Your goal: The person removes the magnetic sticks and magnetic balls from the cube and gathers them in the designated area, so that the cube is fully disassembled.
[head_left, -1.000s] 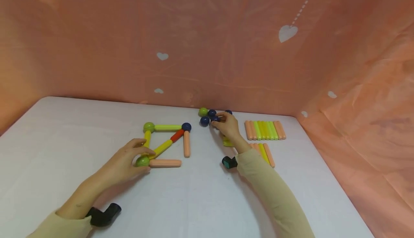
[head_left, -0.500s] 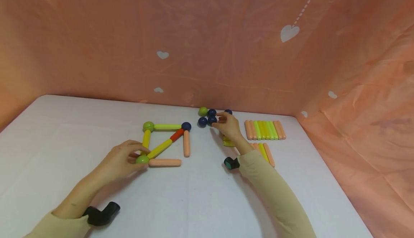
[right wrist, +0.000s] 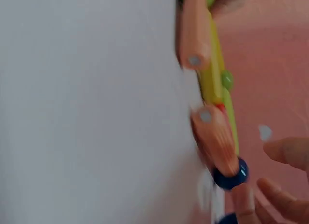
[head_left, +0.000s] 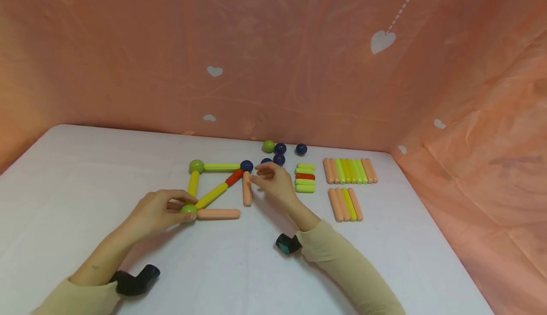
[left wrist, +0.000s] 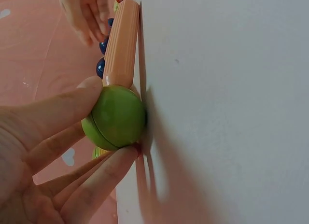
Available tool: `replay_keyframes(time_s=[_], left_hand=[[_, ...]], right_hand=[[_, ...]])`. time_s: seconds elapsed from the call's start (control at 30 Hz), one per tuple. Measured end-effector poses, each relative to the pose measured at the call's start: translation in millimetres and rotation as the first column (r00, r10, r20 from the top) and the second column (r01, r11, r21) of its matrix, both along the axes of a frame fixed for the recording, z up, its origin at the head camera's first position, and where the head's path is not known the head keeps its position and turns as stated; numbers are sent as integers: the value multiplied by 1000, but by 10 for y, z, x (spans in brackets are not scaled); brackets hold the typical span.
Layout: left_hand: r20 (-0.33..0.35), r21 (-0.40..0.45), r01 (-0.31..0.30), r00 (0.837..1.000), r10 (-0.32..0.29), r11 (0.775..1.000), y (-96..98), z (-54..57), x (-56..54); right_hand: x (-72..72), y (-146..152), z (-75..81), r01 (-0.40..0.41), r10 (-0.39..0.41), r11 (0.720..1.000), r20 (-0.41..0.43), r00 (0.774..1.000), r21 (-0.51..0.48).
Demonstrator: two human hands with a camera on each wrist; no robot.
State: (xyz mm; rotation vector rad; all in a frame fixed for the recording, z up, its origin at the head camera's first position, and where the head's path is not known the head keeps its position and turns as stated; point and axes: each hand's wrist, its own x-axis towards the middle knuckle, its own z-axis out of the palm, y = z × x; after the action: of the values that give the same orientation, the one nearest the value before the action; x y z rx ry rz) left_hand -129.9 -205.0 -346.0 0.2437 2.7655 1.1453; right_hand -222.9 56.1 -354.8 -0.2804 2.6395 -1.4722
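Observation:
My left hand pinches a green ball between thumb and fingers, at the near left corner of a flat shape of rods and balls. From that ball run a peach rod, a yellow rod that meets a red rod, and another yellow rod up to a second green ball. A lime rod joins this to a dark blue ball, where a second peach rod points toward me. Beside that blue ball hovers my right hand, fingers apart and holding nothing visible.
Behind my right hand lie loose blue balls and a green ball. Short lime rods with a red rod lie right of it. Two rows of longer rods lie farther right. A peach cloth hangs behind the table.
My right hand has come left and nearer from the loose balls to the shape's blue ball, uncovering the short rods. My left fingers have closed in on the green ball.

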Motion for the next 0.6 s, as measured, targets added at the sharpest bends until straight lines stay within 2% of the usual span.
replay_keyframes(time_s=[0.1,0.2,0.3,0.6], left_hand=[[2,-1,1,1000,-1,1000,16,-7,-2],[2,-3,1,1000,-1,1000,24,-11,-1],[0,-6,-4,1000,4,1000,24,-11,-1],[-2,-13,-14,1000,14,1000,21,0,9]], right_hand=[[18,-96,-58,-9,8,1000,20,1000,30],[26,-168,-90,-10,11,998,-10,1000,63],[31,-216,-90,-8,11,995,-26,1000,95],[-7,-228,-69,-1,2,991,-8,1000,132]])
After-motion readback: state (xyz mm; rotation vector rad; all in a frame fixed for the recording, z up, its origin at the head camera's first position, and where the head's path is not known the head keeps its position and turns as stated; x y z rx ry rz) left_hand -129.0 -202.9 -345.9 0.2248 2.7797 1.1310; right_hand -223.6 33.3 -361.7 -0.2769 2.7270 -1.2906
